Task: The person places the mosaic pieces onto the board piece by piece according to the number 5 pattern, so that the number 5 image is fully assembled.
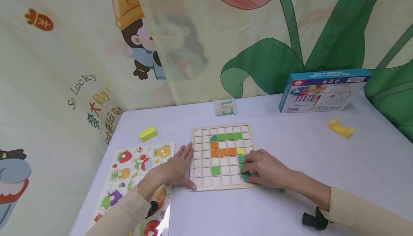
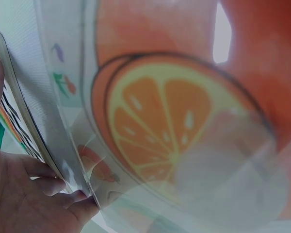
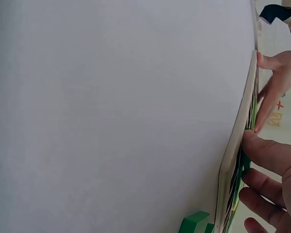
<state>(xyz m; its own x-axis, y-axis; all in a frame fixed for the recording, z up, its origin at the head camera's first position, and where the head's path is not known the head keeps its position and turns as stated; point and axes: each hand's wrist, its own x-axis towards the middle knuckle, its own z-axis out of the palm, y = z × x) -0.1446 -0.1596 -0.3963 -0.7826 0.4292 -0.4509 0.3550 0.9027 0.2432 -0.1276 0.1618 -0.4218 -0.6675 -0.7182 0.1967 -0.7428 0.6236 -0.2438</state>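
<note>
A wooden grid board (image 1: 196, 188) lies flat on the table, with light green (image 1: 229, 136), orange (image 1: 223, 152), yellow (image 1: 241, 150) and dark green tiles (image 1: 241, 159) in some of its squares. My left hand (image 1: 180, 166) rests along the board's left edge, fingers stretched and spread, thumb at the lower left corner. Over the lower right squares, my right hand (image 1: 266, 168) pinches a dark green tile (image 1: 245, 176) with thumb and fingertips. In the right wrist view the thumb presses that tile close against the board, partly hidden by the fingers.
A fruit sticker sheet (image 1: 132, 153) lies left, under the left forearm. Behind it is a yellow block (image 1: 148, 134). A small pattern card (image 1: 225, 107) lies behind the board. A blue box (image 1: 322, 92) and a curved yellow piece (image 1: 341, 128) are at right. Green pieces (image 3: 195, 223) lie beside the board.
</note>
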